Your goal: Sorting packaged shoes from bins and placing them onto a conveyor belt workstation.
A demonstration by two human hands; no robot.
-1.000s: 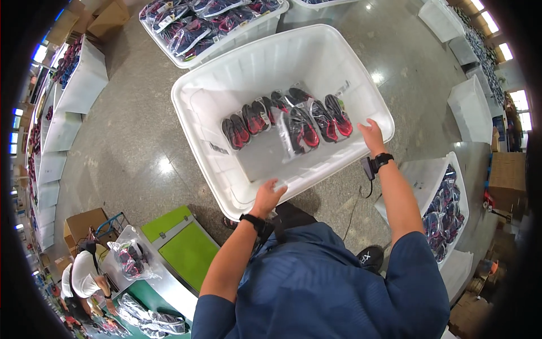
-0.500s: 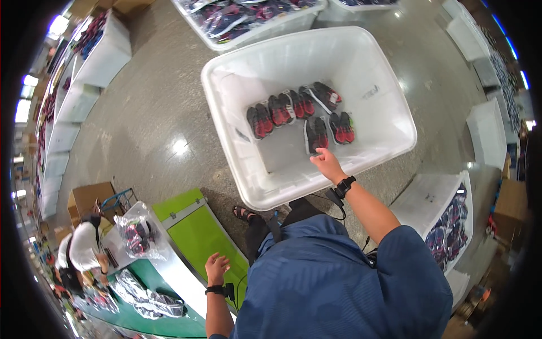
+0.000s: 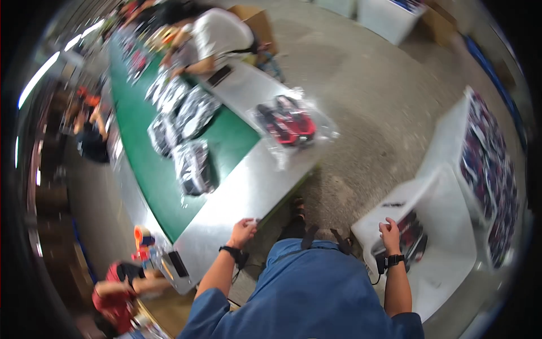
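My left hand is over the near edge of the metal table, fingers loosely bent and partly apart, holding nothing I can make out. Over the rim of the white bin at the right, my right hand is loosely open and empty. Black and red shoes lie inside this bin, partly hidden by the hand and wrist. On the table's far corner sits a clear plastic bag with a pair of black and red shoes. Several bagged dark shoes lie on the green belt.
Another white bin full of packed shoes stands at the far right. A person in white works at the belt's far side; a person in red is at the lower left. An orange tape dispenser sits near the table's end.
My view has turned left, from the large white bin toward the green belt and metal table. My right hand has come back from over the shoes; my left hand is now by the table edge.
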